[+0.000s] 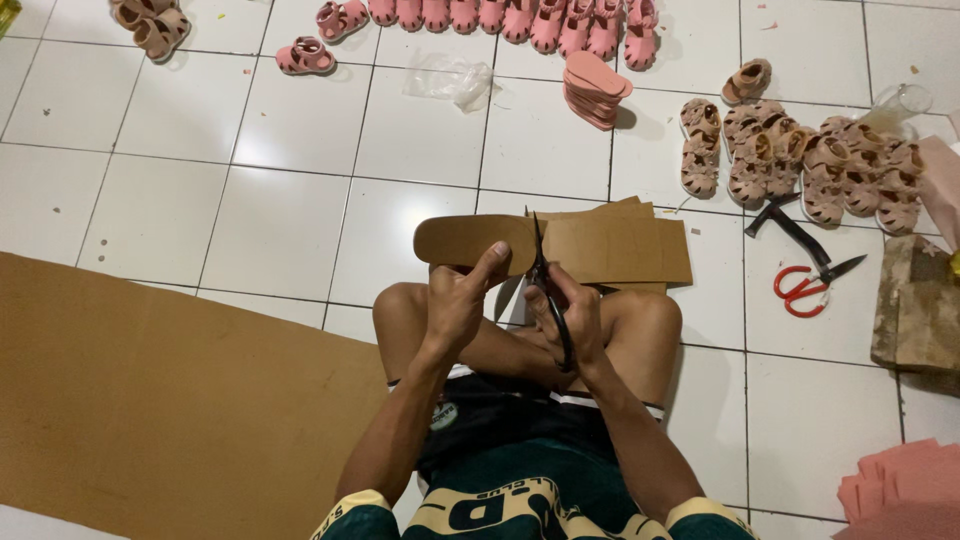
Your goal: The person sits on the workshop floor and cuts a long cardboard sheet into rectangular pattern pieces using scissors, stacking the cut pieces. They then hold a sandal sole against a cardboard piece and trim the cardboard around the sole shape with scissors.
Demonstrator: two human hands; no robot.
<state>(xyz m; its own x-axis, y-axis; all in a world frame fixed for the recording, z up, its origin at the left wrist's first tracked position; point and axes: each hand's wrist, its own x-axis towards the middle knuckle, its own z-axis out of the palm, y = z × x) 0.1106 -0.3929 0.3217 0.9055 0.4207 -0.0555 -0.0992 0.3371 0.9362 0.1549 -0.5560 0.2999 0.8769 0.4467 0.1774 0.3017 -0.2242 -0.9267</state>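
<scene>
Head view: person sits on a white tile floor (300, 200) with knees apart, cutting a brown cardboard piece (560, 245). Left hand (462, 300) pinches the rounded left end of the cardboard, thumb on top, fingers curled under and clamped on it. Right hand (578, 318) grips the black scissors (545, 285), fingers closed through and around the handles; blades point up and cut into the cardboard near its middle, just right of the left thumb. Blades look nearly together, hard to tell exactly.

Landmark = cardboard piece. It is held just above the knees, center frame. Left end is cut into a sole-like oval, right part is still a rectangle, with more flat cardboard layers behind it.

Left and below of it: a big brown cardboard sheet (170, 400) lies flat on the floor.
Right of it: red-handled scissors (808, 285) and a black tool (785, 225), both on the floor, well apart from the hands.
Up-right of it: a cluster of tan small sandals (790, 160).
Above it: a stack of pink soles (592, 88), a row of pink sandals (500, 18), and a crumpled clear plastic bag (452, 78), contents not visible.
Far lower right: pink sheets (900, 490).
No boxes or bins in view; sandals sit loose on the floor.
</scene>
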